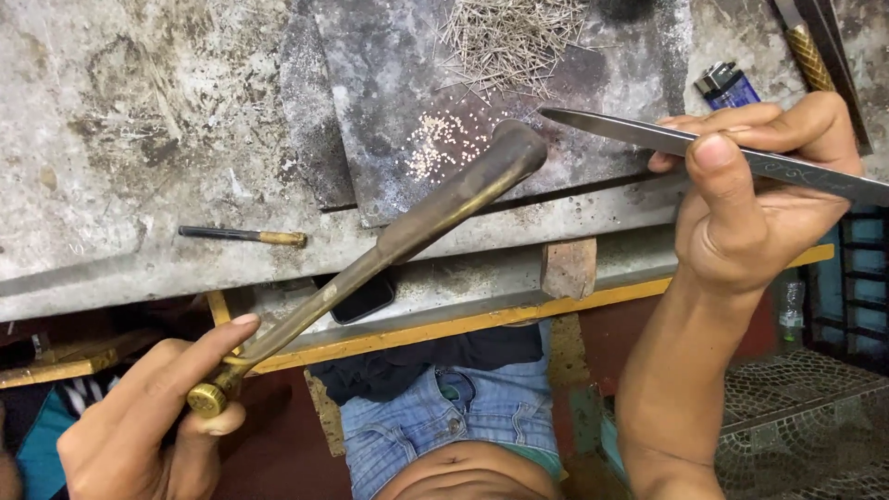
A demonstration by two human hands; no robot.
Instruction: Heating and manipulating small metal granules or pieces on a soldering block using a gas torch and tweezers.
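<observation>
My left hand (153, 407) grips the brass valve end of a long brass torch (417, 218). Its curved nozzle hangs over a dark metal plate (389, 83), close to a small cluster of tiny pale beads (435, 143). My right hand (750, 204) pinches long steel tweezers (630, 131). Their tips point left and end just right of the torch nozzle, above the plate. A heap of thin metal wire pieces (509, 37) lies at the plate's far edge.
The plate rests on a scarred grey workbench (111, 139) with a yellow-edged wooden frame below. A thin dark rod with a brass tip (245, 236) lies at the left. A blue lighter (727, 85) and a patterned tool handle (810, 56) sit at the far right.
</observation>
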